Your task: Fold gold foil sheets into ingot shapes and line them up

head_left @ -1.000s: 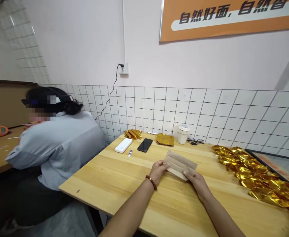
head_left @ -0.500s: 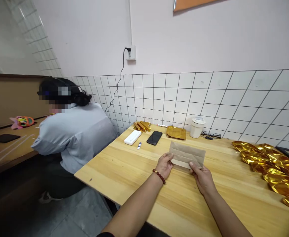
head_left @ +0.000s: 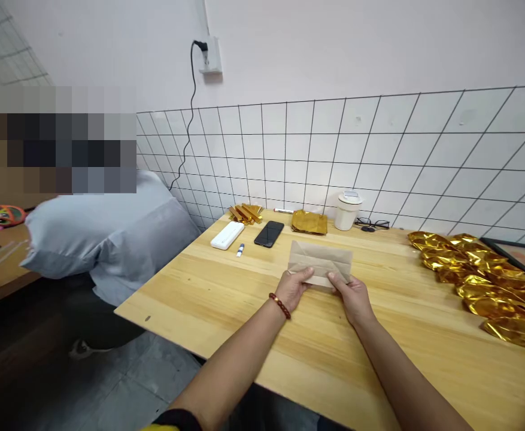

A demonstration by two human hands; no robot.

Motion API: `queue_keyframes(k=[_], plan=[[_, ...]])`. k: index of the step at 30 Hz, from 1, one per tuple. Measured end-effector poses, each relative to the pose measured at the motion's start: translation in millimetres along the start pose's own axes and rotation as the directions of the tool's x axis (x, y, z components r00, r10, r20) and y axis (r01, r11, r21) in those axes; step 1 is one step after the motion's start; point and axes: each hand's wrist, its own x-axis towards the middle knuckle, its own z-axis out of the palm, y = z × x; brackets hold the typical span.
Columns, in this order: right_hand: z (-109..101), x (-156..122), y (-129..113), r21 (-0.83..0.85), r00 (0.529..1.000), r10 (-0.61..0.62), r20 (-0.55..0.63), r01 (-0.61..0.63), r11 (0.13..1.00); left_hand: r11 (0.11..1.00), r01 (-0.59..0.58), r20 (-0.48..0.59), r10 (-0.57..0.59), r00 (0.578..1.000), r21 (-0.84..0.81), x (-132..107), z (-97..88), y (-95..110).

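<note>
I hold a folded sheet of brown kraft paper (head_left: 319, 260) just above the wooden table (head_left: 244, 311). My left hand (head_left: 293, 288), with a red bead bracelet on its wrist, pinches the paper's lower left edge. My right hand (head_left: 352, 297) pinches the lower right edge. Both hands have their fingers closed on the paper, which stands nearly upright with its creases running across it.
Behind the paper lie a black phone (head_left: 269, 233), a white power bank (head_left: 227, 235), a small glue stick (head_left: 240, 249), gold foil pieces (head_left: 309, 222), a white cup (head_left: 346, 211) and glasses (head_left: 372, 225). A crumpled gold foil strip (head_left: 482, 281) runs along the right. A person in a grey shirt (head_left: 109, 239) sits at the left.
My view has tilted down and shifted. The paper has come lower and closer to the table, and my two hands have drawn nearer each other along its bottom edge.
</note>
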Motion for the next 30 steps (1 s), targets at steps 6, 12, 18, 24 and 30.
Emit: queue_keyframes(k=[6, 12, 18, 24, 30], plan=[[-2, 3, -1, -0.013, 0.999, 0.002, 0.035, -0.002, 1.000, 0.988, -0.009, -0.089, -0.005, 0.996, -0.152, 8, -7.1, 3], [-1, 4, -2, 0.006, 0.998, 0.041, 0.050, -0.041, 0.999, 0.975, -0.023, -0.146, -0.010, 0.989, -0.222, 11, -6.6, 7], [-5, 10, 3, 0.015, 0.998, 0.027, 0.058, -0.028, 0.999, 0.951, -0.013, -0.231, -0.062, 0.971, -0.310, 10, -5.4, 18], [-5, 9, 3, -0.013, 0.998, 0.013, 0.060, -0.012, 1.000, 0.952, -0.016, -0.214, -0.052, 0.975, -0.307, 9, -6.7, 20], [-3, 4, -2, -0.017, 0.997, 0.012, 0.083, -0.011, 1.000, 0.985, 0.009, 0.027, -0.004, 1.000, -0.174, 6, -9.1, 7]])
